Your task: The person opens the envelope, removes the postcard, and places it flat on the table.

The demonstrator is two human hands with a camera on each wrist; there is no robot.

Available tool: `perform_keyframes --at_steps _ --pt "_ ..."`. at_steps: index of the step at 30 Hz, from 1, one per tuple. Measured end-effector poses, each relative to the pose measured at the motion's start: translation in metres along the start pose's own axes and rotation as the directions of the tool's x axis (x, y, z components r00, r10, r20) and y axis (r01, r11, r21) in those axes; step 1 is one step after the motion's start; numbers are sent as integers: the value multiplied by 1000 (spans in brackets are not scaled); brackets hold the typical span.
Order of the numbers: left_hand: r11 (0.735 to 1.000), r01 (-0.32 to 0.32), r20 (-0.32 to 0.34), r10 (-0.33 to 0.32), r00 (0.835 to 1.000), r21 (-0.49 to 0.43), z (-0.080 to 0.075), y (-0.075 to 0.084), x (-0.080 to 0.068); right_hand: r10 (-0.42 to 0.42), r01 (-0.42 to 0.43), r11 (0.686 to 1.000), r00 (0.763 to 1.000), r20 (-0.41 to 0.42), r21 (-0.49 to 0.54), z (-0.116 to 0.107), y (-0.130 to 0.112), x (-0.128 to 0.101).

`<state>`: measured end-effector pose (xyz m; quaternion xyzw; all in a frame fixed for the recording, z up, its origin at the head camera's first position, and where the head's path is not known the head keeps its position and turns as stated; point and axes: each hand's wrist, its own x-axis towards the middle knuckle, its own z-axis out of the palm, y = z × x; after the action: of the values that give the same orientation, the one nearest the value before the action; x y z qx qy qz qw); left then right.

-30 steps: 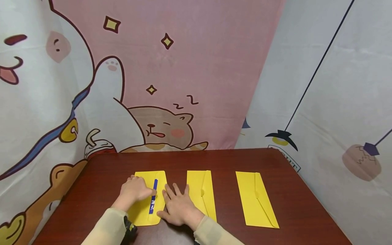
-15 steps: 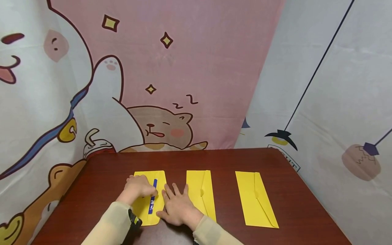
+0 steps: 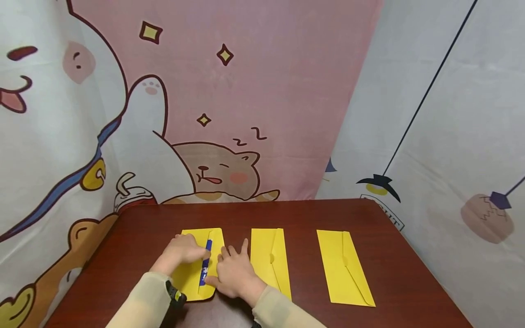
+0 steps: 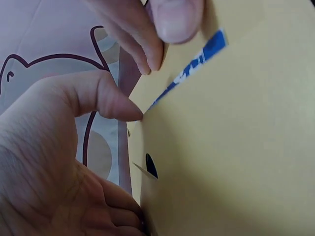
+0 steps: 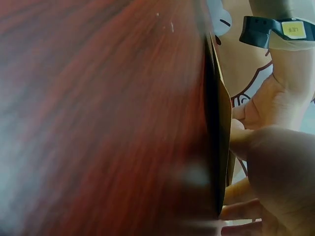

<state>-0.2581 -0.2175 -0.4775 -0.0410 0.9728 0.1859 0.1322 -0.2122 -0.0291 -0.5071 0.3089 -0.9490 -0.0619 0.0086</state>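
Observation:
The leftmost yellow envelope [image 3: 190,275] lies on the table with its flap unfolded to the right. A blue strip with white marks [image 3: 205,264] shows at its mouth. My left hand [image 3: 182,249] rests on the envelope, fingers toward its left side, thumb against the face by the strip. From the right, my right hand [image 3: 235,273] takes the flap edge, thumb on top and fingers at the rim. In the right wrist view the envelope edge [image 5: 224,118] stands slightly off the table; the fingertips are partly hidden behind it.
A yellow envelope with its flap folded over [image 3: 268,259] lies just right of my right hand. Another folded envelope [image 3: 344,269] lies farther right. All are on a dark red-brown table [image 3: 410,291], with a cartoon-printed curtain [image 3: 287,100] behind it.
My right hand has drawn in its spread fingers, and its thumb has moved left onto the envelope. The left hand has shifted only slightly; the envelopes stay in place.

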Motion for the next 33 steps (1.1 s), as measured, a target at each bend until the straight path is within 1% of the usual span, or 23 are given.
perform_keyframes --at_steps 4,7,10,17,24,27,30,33 --pt "1000 -14 -5 14 1000 0 0 0 0 6 -8 999 999 -46 -35 -2 -3 6" --pt "999 -33 -10 33 999 21 0 0 0 15 -17 999 998 -53 -30 -3 -3 9" --pt "998 -48 -14 49 999 41 1 -1 1 7 -8 1000 999 -53 -11 -1 -3 10" --pt "993 -82 -26 85 996 80 4 -2 5 -54 56 998 998 -39 41 4 0 12" --pt "992 -94 -28 96 995 79 4 -5 3 -132 132 980 991 -12 148 8 3 11" --pt "993 -91 -33 94 995 81 5 -6 3 -140 138 978 990 4 159 9 2 11" --pt "994 -77 -38 80 996 75 6 -7 4 -133 128 979 991 21 157 8 3 12" --pt "996 -66 -43 69 997 63 4 -7 2 -127 119 979 991 39 168 8 3 13"
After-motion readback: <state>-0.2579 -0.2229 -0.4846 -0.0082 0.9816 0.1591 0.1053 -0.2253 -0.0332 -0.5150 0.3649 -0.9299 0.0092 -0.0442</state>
